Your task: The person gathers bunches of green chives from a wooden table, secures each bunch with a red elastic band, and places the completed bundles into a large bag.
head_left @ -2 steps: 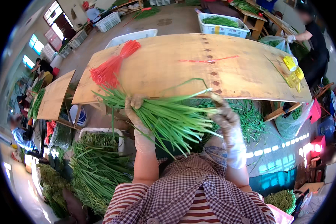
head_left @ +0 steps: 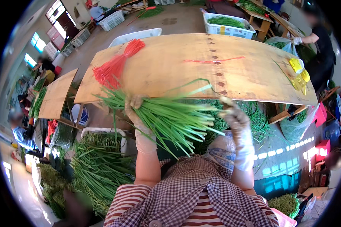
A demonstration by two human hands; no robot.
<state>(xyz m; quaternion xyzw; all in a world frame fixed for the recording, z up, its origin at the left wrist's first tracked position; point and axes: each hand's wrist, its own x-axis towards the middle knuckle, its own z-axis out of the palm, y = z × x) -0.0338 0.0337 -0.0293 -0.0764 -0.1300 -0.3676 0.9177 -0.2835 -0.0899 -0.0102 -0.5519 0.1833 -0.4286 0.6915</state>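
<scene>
Since the earlier frame, the gloved right hand [head_left: 236, 123] has drawn a little away from the pale ends of the bunch of green stalks [head_left: 174, 117] — a narrow gap now shows between them. The bunch itself has hardly moved: it lies across the front of the table [head_left: 159, 56], mostly just off its near edge. The gloved left hand [head_left: 133, 108] is at that same edge, fingers closed around the leafy part. The right hand's fingers are curled and slightly blurred — whether they pinch a stalk, I cannot tell. On the table, a tied bundle of red strands [head_left: 115, 66] lies toward the left end, and a thin red strip [head_left: 231, 59] right of the middle.
</scene>
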